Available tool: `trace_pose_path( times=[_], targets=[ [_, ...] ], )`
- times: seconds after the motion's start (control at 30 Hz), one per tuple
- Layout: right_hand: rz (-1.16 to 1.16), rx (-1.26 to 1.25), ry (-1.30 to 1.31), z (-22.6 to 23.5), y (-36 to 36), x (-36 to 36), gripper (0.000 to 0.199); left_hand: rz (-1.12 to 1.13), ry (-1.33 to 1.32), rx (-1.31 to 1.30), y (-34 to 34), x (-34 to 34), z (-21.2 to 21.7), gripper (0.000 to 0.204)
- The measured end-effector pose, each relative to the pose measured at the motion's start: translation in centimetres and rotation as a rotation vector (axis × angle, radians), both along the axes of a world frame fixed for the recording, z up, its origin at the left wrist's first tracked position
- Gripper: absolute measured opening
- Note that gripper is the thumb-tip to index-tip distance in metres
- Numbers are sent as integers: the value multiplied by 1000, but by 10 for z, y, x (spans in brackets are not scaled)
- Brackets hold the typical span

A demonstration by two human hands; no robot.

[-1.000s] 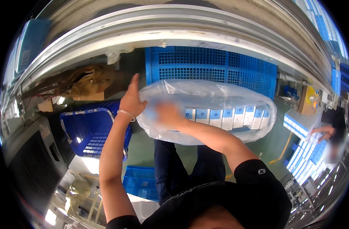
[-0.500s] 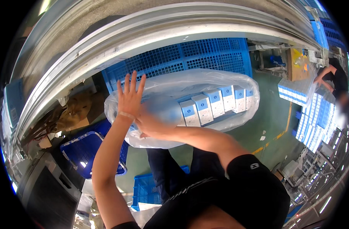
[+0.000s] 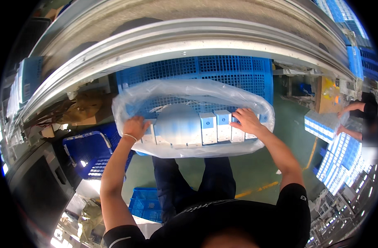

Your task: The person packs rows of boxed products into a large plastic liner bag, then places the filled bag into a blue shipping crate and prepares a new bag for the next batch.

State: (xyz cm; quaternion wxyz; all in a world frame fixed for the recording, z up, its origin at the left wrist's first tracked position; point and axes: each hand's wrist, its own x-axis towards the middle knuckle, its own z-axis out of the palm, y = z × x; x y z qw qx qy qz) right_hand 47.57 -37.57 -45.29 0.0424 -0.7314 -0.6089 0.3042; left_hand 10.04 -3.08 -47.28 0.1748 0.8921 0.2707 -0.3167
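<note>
Blue-and-white cartons [image 3: 208, 130] stand in a row inside an open, clear plastic bag [image 3: 156, 87] before a blue mesh crate [image 3: 268, 84]. The left hand [image 3: 135, 127] has its fingers at the row's left end, the right hand [image 3: 247, 121] over cartons near the right end; whether either grips one, I cannot tell.

I can reach into the clear bag [image 3: 176, 87] along its far wall; the boxes [image 3: 209, 126] crowd its near side; a metal rail [image 3: 189, 48] blocks beyond it.
</note>
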Motion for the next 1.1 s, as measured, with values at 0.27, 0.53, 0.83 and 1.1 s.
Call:
trace_pose_path(
  times=[0.27, 0.53, 0.83, 1.1],
  targets=[
    [-160, -328, 163, -4, 41, 31, 53, 244, -196, -202, 3, 61, 23, 46],
    [-339, -243, -3, -42, 61, -4, 61, 515, -295, -373, 9, 40, 14, 34],
    [-456, 118, 373, 159, 149, -127, 31, 241, -1274, 625, 144, -29, 342, 30],
    [-296, 954, 288, 334, 386, -200, 24, 249, -466, 636, 337, -112, 369, 62]
  ],
)
